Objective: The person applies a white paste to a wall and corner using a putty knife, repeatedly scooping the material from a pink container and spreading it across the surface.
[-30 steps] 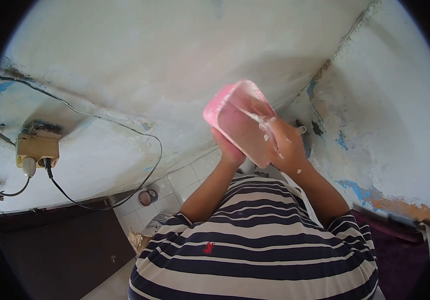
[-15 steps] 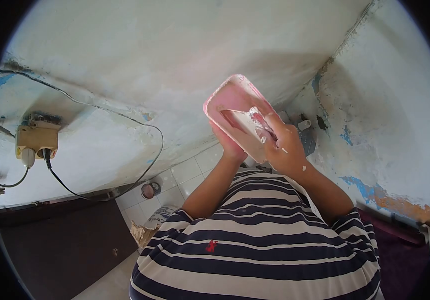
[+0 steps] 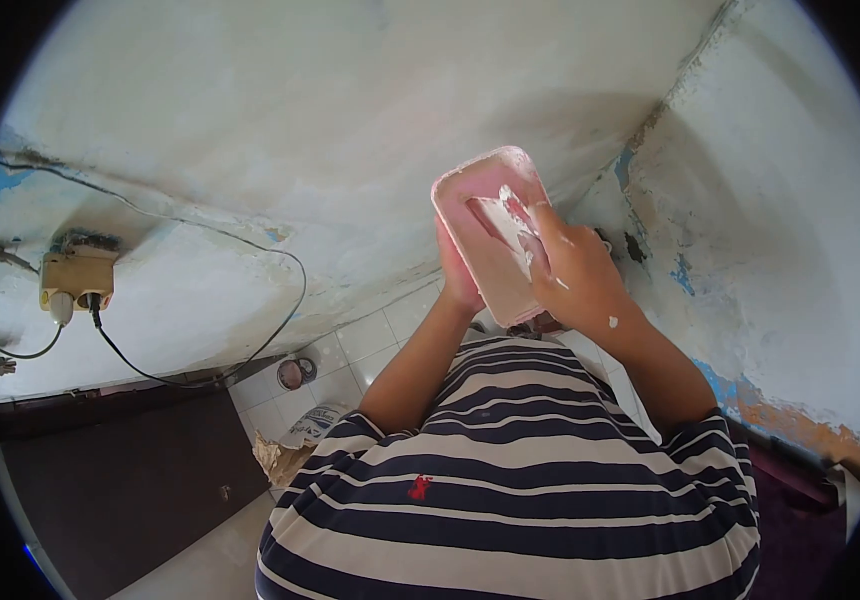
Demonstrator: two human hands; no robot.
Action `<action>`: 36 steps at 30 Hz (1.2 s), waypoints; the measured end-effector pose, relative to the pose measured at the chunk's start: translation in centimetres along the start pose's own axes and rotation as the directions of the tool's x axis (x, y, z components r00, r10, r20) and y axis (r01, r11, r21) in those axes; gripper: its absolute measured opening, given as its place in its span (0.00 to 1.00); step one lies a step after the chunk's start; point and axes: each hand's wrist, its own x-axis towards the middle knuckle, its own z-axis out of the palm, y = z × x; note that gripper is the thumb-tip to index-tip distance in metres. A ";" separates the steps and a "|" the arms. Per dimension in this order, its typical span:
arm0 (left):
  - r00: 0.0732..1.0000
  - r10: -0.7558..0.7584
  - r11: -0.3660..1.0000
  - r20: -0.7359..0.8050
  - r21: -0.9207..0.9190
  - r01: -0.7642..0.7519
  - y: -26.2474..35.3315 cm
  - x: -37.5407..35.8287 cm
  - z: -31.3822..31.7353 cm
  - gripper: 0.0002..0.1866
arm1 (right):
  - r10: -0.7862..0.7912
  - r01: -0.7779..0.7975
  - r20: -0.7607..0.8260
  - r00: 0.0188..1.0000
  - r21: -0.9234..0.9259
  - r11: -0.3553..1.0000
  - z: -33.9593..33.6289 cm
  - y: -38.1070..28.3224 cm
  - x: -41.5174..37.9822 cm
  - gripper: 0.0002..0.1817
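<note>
A pink rectangular plastic tray (image 3: 458,200), smeared with white paste, is held up in front of my chest near the wall. My left hand (image 3: 458,272) supports it along its left side, with most of the fingers hidden behind the tray. In the tray lies the wide blade of a putty knife (image 3: 498,222), coated with white paste. My right hand (image 3: 582,275) is closed around its handle, and white spots mark the fingers and wrist. Paste also covers much of the handle end.
A wall (image 3: 350,110) with patchy, worn plaster stands ahead, meeting a peeling side wall (image 3: 780,260) at right. At left are a socket box (image 3: 77,280) and a loose cable (image 3: 302,285). A torn bag (image 3: 310,428), a round container (image 3: 292,374) and a dark panel (image 3: 130,490) are below.
The tray has shifted slightly right and turned more upright. The putty knife now lies further inside it, its blade flatter against the tray. Both hands keep their hold.
</note>
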 end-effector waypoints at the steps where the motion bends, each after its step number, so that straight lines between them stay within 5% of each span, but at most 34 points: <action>1: 0.999 0.039 0.998 -0.035 -0.044 -0.041 -1.3 0.3 0.1 0.44 | 0.014 -0.014 -0.010 1.000 0.001 1.000 0.1 0.6 0.1 0.12; 9: 0.983 0.159 0.969 -0.089 -0.176 -0.173 -4.9 0.4 1.4 0.45 | 0.037 -0.029 -0.071 0.997 0.100 0.995 1.2 4.4 -1.5 0.12; 12: 0.977 0.143 0.981 -0.160 -0.108 -0.162 -5.7 0.3 2.0 0.41 | -0.172 0.184 -0.157 0.972 0.061 0.981 1.3 4.9 -1.9 0.12; 17: 0.997 0.066 0.973 -0.047 -0.219 -0.075 -8.1 0.2 0.7 0.39 | 0.005 0.000 -0.035 0.999 0.156 0.988 1.5 6.5 -2.6 0.12; 23: 0.992 0.037 0.958 -0.120 -0.277 -0.070 -9.8 0.3 1.5 0.40 | 0.085 -0.083 -0.031 0.996 0.053 0.995 -0.8 6.7 -3.1 0.16; 26: 0.995 0.060 0.963 -0.075 -0.259 -0.078 -9.4 0.6 2.2 0.43 | 0.060 -0.061 0.090 0.994 0.009 0.998 -0.9 6.8 -3.0 0.10; 28: 0.995 0.087 0.975 -0.048 -0.201 -0.095 -9.0 0.8 2.4 0.46 | -0.012 0.013 -0.022 1.000 0.055 0.998 0.5 7.8 -2.8 0.10; 30: 0.991 0.101 0.973 -0.089 -0.201 -0.117 -8.7 1.1 2.2 0.47 | -0.092 0.103 -0.123 0.988 0.088 0.991 1.3 8.7 -2.5 0.10; 36: 0.968 0.040 0.989 -0.247 -0.128 -0.073 -9.1 0.6 1.5 0.46 | 0.055 -0.053 -0.007 0.998 0.129 0.990 2.7 8.4 -3.2 0.11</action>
